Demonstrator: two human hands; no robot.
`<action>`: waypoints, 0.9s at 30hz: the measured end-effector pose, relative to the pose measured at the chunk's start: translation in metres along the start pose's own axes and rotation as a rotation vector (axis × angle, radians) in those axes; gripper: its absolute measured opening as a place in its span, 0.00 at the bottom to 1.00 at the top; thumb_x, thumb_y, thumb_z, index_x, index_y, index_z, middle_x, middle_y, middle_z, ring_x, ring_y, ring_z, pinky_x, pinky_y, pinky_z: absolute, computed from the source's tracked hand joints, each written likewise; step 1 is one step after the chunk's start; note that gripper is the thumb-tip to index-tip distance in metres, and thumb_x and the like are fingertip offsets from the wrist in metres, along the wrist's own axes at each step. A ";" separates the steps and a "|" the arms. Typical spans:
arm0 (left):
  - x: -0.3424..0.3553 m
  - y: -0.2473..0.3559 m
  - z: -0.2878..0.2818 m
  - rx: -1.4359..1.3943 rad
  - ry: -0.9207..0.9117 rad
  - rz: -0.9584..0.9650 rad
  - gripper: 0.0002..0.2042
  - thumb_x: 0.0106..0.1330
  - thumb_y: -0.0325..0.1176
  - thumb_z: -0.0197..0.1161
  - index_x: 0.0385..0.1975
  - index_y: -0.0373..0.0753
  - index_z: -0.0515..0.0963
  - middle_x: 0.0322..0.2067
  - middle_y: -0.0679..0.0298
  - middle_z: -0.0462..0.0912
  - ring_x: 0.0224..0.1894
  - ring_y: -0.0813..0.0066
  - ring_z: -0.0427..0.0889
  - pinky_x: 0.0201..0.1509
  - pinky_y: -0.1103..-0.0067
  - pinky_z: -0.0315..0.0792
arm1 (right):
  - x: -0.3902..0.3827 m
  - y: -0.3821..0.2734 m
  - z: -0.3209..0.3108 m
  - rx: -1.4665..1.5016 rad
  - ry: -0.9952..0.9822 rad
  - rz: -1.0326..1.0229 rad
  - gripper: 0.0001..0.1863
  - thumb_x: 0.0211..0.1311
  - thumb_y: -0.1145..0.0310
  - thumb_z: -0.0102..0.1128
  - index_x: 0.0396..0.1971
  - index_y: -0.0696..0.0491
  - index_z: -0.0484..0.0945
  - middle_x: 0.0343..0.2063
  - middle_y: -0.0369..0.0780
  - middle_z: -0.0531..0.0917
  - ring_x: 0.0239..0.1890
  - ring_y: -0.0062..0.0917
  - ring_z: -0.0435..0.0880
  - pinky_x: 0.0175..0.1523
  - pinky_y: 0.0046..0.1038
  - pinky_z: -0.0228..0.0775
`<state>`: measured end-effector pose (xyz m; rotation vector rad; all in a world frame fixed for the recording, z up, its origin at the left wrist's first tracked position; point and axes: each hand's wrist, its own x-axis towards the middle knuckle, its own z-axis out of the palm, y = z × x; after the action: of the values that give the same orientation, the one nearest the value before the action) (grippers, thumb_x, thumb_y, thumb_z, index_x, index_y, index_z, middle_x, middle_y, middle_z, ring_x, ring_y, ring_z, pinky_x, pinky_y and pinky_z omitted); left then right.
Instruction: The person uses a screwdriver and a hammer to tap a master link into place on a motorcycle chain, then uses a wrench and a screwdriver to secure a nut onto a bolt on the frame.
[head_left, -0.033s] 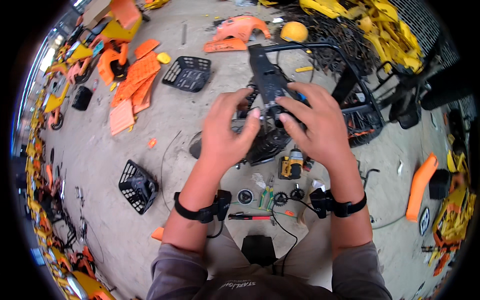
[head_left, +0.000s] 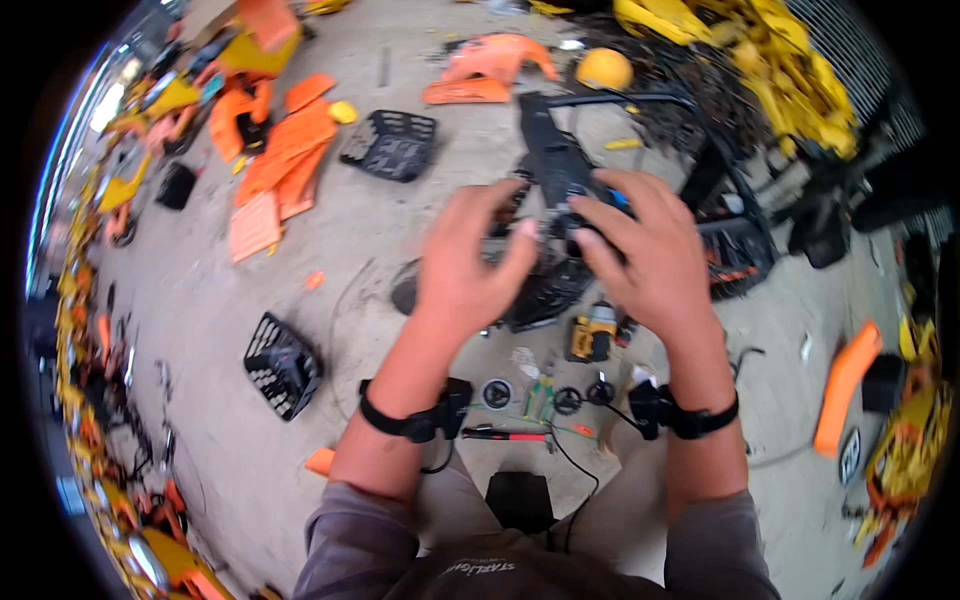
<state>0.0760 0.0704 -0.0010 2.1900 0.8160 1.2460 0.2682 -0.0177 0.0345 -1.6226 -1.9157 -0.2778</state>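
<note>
- Head view: the black frame [head_left: 552,145] is ahead of the person, in the upper middle, its long plate sloping away between and beyond the hands.
- The left hand [head_left: 465,250] is at the frame's left side, thumb and fingers spread apart; I cannot tell whether it touches it.
- The right hand [head_left: 650,245] is at the right of the plate, fingers bent over its near end; blur hides whether it grips.
- Below the hands, on the floor [head_left: 390,520], stands a yellow-and-black drill [head_left: 592,335].
- Nearer the person are a round part [head_left: 497,394], green-handled pliers [head_left: 539,398], a gear [head_left: 568,401] and a red-handled hammer [head_left: 507,434].
- To the left are two black baskets, one farther off [head_left: 390,146], one nearer [head_left: 270,352] holding a dark object [head_left: 288,366].
- Orange panels [head_left: 290,150] lie beyond, at upper left.
- Yellow parts [head_left: 780,75] are heaped at upper right.
</note>
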 end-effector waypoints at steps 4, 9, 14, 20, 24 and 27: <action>-0.004 0.014 -0.018 0.054 0.009 0.026 0.17 0.64 0.32 0.66 0.51 0.33 0.78 0.39 0.51 0.80 0.40 0.55 0.81 0.47 0.67 0.75 | -0.003 -0.012 -0.004 -0.087 0.015 -0.029 0.16 0.58 0.67 0.67 0.46 0.52 0.84 0.52 0.45 0.81 0.57 0.43 0.77 0.60 0.41 0.68; -0.012 0.030 -0.053 0.056 0.159 0.091 0.16 0.62 0.29 0.65 0.50 0.34 0.77 0.37 0.54 0.79 0.38 0.58 0.81 0.43 0.69 0.76 | -0.008 -0.017 0.001 -0.126 0.050 -0.060 0.15 0.64 0.67 0.63 0.49 0.55 0.82 0.53 0.46 0.80 0.57 0.44 0.76 0.62 0.41 0.67; -0.048 0.026 -0.125 0.126 0.199 -0.137 0.15 0.64 0.28 0.64 0.51 0.35 0.78 0.38 0.55 0.81 0.40 0.63 0.83 0.45 0.71 0.77 | -0.021 -0.013 0.006 -0.011 -0.017 0.012 0.22 0.65 0.61 0.64 0.56 0.55 0.78 0.57 0.47 0.78 0.60 0.45 0.74 0.65 0.41 0.64; -0.201 -0.069 -0.263 0.336 0.242 -0.758 0.20 0.66 0.36 0.63 0.55 0.33 0.77 0.44 0.53 0.85 0.44 0.67 0.85 0.49 0.73 0.78 | -0.027 -0.005 0.005 -0.014 -0.055 0.040 0.29 0.63 0.59 0.65 0.62 0.51 0.73 0.63 0.47 0.73 0.64 0.45 0.72 0.68 0.42 0.60; -0.319 -0.092 -0.334 0.247 0.414 -1.316 0.19 0.65 0.39 0.60 0.52 0.35 0.78 0.35 0.60 0.83 0.33 0.72 0.82 0.36 0.73 0.77 | -0.028 0.001 0.007 -0.035 -0.032 0.078 0.28 0.64 0.58 0.65 0.63 0.49 0.73 0.65 0.46 0.72 0.65 0.43 0.71 0.68 0.44 0.59; -0.433 -0.085 -0.372 0.220 0.729 -1.516 0.17 0.63 0.38 0.60 0.47 0.34 0.82 0.33 0.58 0.85 0.29 0.67 0.84 0.28 0.70 0.77 | -0.028 -0.014 0.022 0.009 -0.046 0.080 0.28 0.64 0.58 0.65 0.62 0.49 0.73 0.65 0.45 0.72 0.65 0.42 0.71 0.68 0.44 0.58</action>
<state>-0.4480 -0.1301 -0.1380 0.5508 2.2860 0.9791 0.2498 -0.0327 0.0042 -1.7090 -1.8778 -0.2000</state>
